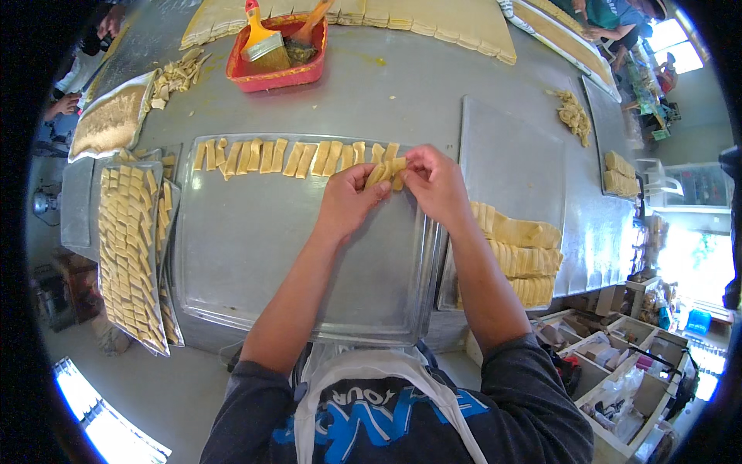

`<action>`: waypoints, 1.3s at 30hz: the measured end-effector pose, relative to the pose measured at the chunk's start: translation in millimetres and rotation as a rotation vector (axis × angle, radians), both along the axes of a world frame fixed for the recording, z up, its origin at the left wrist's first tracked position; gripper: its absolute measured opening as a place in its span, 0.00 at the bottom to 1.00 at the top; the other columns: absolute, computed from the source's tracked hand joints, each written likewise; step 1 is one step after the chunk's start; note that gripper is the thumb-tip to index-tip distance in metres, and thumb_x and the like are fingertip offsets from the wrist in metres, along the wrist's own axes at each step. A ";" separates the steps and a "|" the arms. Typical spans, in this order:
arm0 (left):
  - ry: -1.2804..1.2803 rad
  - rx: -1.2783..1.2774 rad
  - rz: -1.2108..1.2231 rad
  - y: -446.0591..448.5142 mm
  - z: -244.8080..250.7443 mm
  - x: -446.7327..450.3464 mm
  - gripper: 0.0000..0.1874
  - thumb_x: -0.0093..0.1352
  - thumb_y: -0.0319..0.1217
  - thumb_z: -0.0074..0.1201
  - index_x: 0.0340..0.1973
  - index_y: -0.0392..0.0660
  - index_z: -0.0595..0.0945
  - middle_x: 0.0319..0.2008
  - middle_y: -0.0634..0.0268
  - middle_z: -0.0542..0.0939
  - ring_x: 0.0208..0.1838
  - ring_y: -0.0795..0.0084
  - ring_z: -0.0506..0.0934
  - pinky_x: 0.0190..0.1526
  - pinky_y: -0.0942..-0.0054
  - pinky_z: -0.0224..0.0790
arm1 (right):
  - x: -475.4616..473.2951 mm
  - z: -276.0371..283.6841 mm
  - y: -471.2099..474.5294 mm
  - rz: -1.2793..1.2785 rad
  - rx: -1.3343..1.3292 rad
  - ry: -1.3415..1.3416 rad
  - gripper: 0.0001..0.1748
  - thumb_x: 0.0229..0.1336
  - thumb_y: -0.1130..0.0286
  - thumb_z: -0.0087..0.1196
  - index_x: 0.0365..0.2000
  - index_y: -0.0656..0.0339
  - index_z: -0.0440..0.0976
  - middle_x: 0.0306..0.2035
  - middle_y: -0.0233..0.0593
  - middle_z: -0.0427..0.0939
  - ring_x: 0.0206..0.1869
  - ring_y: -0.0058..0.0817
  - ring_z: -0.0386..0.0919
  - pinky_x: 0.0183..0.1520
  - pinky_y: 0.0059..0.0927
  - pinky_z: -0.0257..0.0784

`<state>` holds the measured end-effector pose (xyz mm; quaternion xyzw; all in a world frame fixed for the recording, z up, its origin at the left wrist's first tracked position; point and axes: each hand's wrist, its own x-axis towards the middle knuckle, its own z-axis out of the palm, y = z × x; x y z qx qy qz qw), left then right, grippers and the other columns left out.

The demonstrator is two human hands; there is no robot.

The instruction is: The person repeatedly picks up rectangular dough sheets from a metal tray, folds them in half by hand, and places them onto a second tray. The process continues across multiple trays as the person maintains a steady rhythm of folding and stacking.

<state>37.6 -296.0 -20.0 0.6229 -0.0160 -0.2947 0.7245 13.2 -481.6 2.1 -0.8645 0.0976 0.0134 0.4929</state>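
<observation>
Both hands meet over the far right part of a metal baking tray [261,243]. My left hand [355,200] grips a few short dough strips [378,173] between thumb and fingers. Against them, my right hand [432,181] pinches another dough strip [399,164]. A row of dough strips [295,159] lies side by side along the tray's far edge, running from its left corner to my hands. Right of the tray, beside my right forearm, dough strips in packed rows [524,261] lie on another metal tray [513,151].
At left stand trays covered with dough pieces [127,249]. A red tub [278,78] with brushes sits beyond the tray, near a sheet of cut dough [406,17]. Dough scraps [179,75] lie far left, more scraps [573,116] at right. Other people are at the table's far corners.
</observation>
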 end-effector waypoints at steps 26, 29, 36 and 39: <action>0.220 -0.209 0.126 88.2 11.5 14.1 0.06 0.72 0.27 0.58 0.44 0.41 0.79 0.33 0.71 0.79 0.34 0.82 0.75 0.37 0.81 0.68 | 14.8 23.2 93.8 0.270 0.056 -0.253 0.11 0.53 0.79 0.63 0.39 0.64 0.77 0.37 0.39 0.79 0.36 0.33 0.78 0.41 0.31 0.73; 0.206 -0.220 0.211 146.3 8.2 15.1 0.04 0.72 0.27 0.59 0.41 0.42 0.81 0.31 0.73 0.79 0.32 0.84 0.72 0.35 0.82 0.64 | 34.1 18.9 145.6 0.416 0.028 -0.314 0.09 0.54 0.78 0.62 0.35 0.65 0.75 0.37 0.42 0.78 0.39 0.38 0.78 0.41 0.34 0.73; 0.120 -0.201 0.393 269.4 7.8 28.2 0.06 0.71 0.25 0.60 0.42 0.41 0.81 0.32 0.73 0.80 0.33 0.84 0.74 0.35 0.82 0.66 | 66.1 -3.3 273.4 0.373 0.310 -0.231 0.13 0.56 0.76 0.62 0.42 0.64 0.75 0.36 0.40 0.81 0.36 0.30 0.80 0.41 0.31 0.75; 0.080 -0.109 0.406 299.9 8.8 34.4 0.07 0.71 0.24 0.60 0.44 0.39 0.81 0.34 0.71 0.81 0.36 0.84 0.76 0.37 0.81 0.68 | 72.3 -11.8 310.9 0.348 0.343 -0.189 0.13 0.56 0.76 0.62 0.42 0.65 0.75 0.35 0.39 0.81 0.35 0.25 0.80 0.40 0.29 0.75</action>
